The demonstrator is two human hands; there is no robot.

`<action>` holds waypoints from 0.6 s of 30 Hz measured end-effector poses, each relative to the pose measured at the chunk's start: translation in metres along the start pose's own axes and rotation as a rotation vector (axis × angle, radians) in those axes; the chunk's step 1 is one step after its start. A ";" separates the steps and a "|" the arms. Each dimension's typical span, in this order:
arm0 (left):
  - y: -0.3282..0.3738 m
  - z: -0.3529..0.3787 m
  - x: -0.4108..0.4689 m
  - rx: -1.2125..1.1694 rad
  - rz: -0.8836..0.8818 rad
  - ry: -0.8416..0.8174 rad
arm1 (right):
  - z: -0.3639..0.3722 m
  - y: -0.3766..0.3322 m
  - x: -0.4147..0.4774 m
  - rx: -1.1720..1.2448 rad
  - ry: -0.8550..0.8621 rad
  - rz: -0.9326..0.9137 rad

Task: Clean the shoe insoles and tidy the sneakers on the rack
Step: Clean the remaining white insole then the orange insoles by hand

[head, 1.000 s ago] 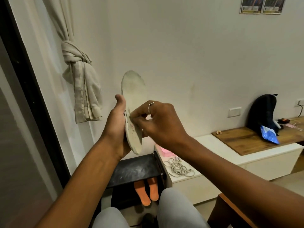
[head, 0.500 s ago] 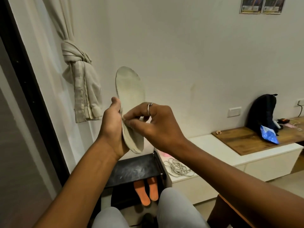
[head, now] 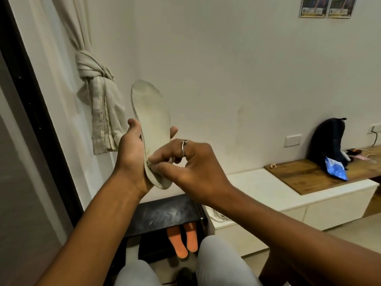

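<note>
Seated view, read left to right. A knotted curtain (head: 92, 79) hangs to the far side of the left grip. The left hand (head: 132, 155) grasps one pale insole (head: 151, 120) across its lower half, with the thumb on the near edge and a fingertip (head: 174, 130) showing past the far edge. The insole's long axis stands nearly upright: the toe rises well above this grip and leans slightly left, and the heel sits just below it. The right hand (head: 198, 168) is curled, its thumb and forefinger pinching the insole's face at the heel. Whether a small cloth lies under them cannot be told. The right hand is therefore the nearer one to the heel, and any wiping stroke would probably run upward along the axis toward the toe. Below both grips a dark rack (head: 165, 212) shelters two orange insoles (head: 178, 243), lying side by side. To the right, a worktop (head: 257, 188) carries one dark bag (head: 327, 141). Count: three insoles, two hands; no sneaker is plainly seen.
</note>
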State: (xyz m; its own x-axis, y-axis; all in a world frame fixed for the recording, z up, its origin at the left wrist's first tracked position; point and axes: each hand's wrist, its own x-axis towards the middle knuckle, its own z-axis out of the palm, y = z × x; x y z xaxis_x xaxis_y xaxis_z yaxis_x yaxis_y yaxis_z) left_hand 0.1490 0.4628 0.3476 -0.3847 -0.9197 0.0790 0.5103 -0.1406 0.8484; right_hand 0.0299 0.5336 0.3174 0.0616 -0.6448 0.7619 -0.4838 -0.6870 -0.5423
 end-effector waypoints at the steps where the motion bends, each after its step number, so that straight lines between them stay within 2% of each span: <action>1: 0.001 0.000 0.000 0.015 -0.005 0.011 | 0.000 -0.001 -0.004 0.006 -0.012 0.010; 8: -0.006 0.007 -0.009 0.050 -0.009 -0.002 | 0.000 0.003 0.026 -0.078 0.098 0.026; 14: 0.005 -0.007 0.003 -0.016 0.002 0.025 | 0.010 -0.001 -0.012 0.014 -0.009 -0.054; 18: -0.002 -0.001 0.000 -0.007 0.000 0.031 | 0.004 0.002 0.005 -0.054 0.021 -0.058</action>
State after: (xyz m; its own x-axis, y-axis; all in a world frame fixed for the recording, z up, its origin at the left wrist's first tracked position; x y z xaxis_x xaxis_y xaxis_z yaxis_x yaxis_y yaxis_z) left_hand 0.1483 0.4627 0.3457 -0.3608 -0.9305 0.0629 0.5154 -0.1428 0.8450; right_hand 0.0330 0.5270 0.3187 0.0728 -0.5968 0.7991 -0.5264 -0.7035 -0.4774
